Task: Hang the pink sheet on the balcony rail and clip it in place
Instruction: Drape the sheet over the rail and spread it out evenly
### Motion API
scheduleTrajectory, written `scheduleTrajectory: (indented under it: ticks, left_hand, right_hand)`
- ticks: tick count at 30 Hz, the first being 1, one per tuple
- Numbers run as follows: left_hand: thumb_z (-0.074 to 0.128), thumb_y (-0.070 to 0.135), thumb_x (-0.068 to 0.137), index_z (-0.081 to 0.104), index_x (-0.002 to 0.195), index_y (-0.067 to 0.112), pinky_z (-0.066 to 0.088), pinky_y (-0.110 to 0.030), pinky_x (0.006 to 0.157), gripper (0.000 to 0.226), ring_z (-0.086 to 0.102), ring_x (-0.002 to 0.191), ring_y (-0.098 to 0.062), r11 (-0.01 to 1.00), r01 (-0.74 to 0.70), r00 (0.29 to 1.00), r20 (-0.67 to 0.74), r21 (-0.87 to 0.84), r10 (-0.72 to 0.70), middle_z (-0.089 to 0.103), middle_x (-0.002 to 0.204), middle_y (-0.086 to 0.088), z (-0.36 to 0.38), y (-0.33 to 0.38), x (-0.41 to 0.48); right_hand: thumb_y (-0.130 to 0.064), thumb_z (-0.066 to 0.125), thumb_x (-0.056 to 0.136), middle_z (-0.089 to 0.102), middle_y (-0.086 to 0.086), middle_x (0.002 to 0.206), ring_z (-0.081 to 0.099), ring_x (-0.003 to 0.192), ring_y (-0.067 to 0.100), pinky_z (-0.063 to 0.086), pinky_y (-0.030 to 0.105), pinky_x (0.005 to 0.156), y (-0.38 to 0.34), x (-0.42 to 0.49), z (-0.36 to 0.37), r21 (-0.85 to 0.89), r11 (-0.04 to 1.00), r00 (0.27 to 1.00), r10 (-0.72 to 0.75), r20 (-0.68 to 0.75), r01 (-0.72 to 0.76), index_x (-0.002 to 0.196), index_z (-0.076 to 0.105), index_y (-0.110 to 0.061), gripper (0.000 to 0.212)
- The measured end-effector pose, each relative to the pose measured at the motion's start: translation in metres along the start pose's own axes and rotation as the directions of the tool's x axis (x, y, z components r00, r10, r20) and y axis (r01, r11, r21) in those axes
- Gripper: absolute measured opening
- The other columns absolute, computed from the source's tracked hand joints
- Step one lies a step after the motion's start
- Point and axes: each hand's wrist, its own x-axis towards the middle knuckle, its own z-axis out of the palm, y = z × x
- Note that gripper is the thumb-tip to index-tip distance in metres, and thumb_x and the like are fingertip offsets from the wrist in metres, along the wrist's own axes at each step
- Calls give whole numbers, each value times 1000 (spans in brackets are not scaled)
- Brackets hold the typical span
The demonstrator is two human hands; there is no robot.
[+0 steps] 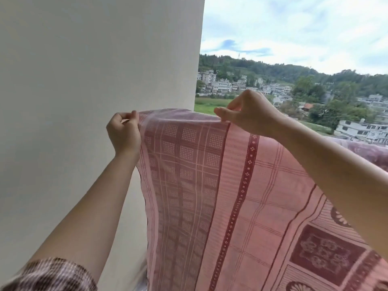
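My left grip (125, 133) pinches the sheet (241, 185) by its top corner, just beside the wall (84, 70). My right grip (249, 114) pinches the top edge further along. The sheet hangs in front of me and is draped at the right over something hidden, likely the rail. I judge the hanging partly done. No clip is in view, so clipping is left.

One pink sheet (241, 185) was in view. Two hands pinched the sheet's top edge: left hand (123, 133) at its corner, right hand (248, 112) further right. One white wall (84, 59) stood left of the sheet, one patterned sleeve (52, 276) below-left.
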Motion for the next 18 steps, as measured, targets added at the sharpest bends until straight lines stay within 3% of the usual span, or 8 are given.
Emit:
scheduleTrajectory:
  ticks: [1,3,5,8,12,18]
  left_hand:
    - [61,24,87,61,75,16,47,-23,64,14,56,62,-9,998,38,999,31,54,-40,61,70,1,-2,-10,2]
    - [63,35,83,61,73,18,50,-32,70,20,58,71,-18,973,153,969,165,174,-182,65,79,-2,-3,-23,5]
    - [61,50,81,60,79,16,48,-31,66,35,57,73,-19,933,257,880,339,250,-333,61,81,-3,0,-26,4]
    - [59,62,79,57,84,18,46,-27,62,45,58,73,-17,927,283,800,473,245,-369,59,83,-1,11,-21,2]
    - [62,54,83,58,76,20,44,-30,65,34,55,71,-16,965,243,840,475,100,-261,58,82,-2,28,-19,3]
    - [50,37,92,48,67,24,34,-27,60,29,41,69,-14,982,180,934,323,-55,-153,46,73,2,36,-22,3]
  right_hand:
    - [-31,57,93,67,15,69,49,39,11,43,10,41,4,1,-1,-4,1000,1000,7,4,-7,88,69,7,41]
    - [-28,57,93,72,14,84,64,56,17,56,23,55,14,4,-5,-44,999,1000,31,-4,-31,91,70,1,32]
    - [-29,57,93,73,14,90,69,68,28,60,33,63,26,3,-8,-97,992,992,91,82,-83,91,70,0,32]
    - [-41,57,91,71,24,86,59,58,30,52,26,48,38,-3,-8,-129,980,968,176,181,-154,88,68,7,49]
    - [-38,61,90,70,26,83,49,56,21,35,11,34,40,-15,-2,-63,982,981,184,58,-180,89,71,6,45]
    - [-23,62,91,71,19,69,39,38,9,51,15,51,33,-18,3,-133,985,971,81,-227,-113,74,70,6,35]
